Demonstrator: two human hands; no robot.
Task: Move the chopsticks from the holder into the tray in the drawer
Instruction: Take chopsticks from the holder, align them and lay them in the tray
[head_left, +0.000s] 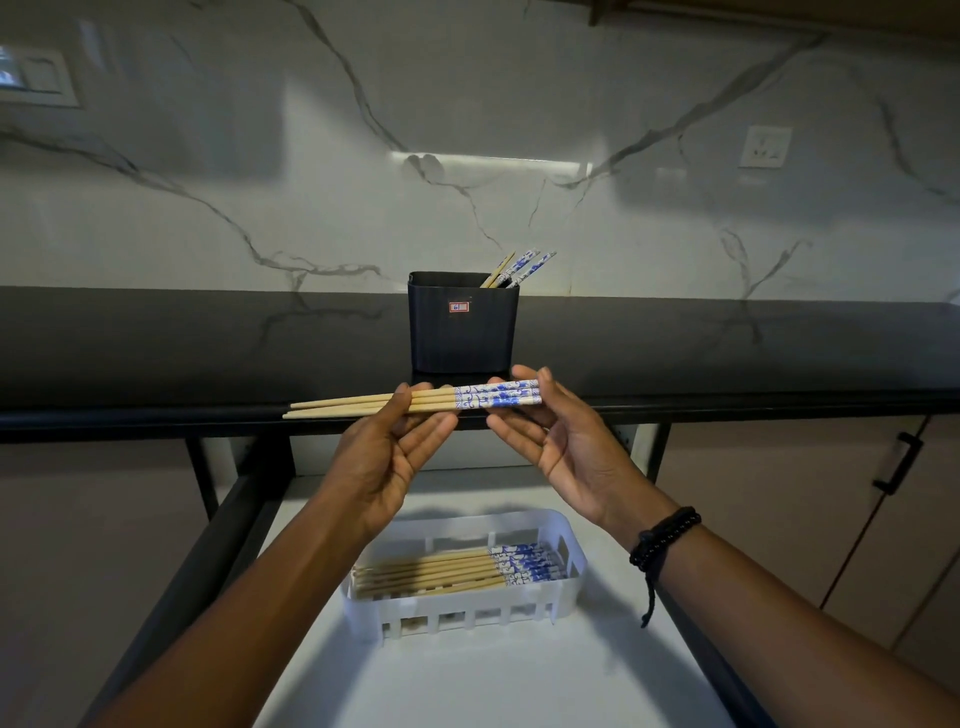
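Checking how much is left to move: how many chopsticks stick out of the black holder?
3, all leaning right from the holder: a plain wooden end on the left, then one blue-patterned end and another. Others may be hidden inside.

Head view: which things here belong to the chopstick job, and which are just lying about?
Job: held chopsticks, pinched by left hand and right hand; black holder with remaining chopsticks; white tray; drawer.
Lying about: wall socket; switch plate; cabinet handle.
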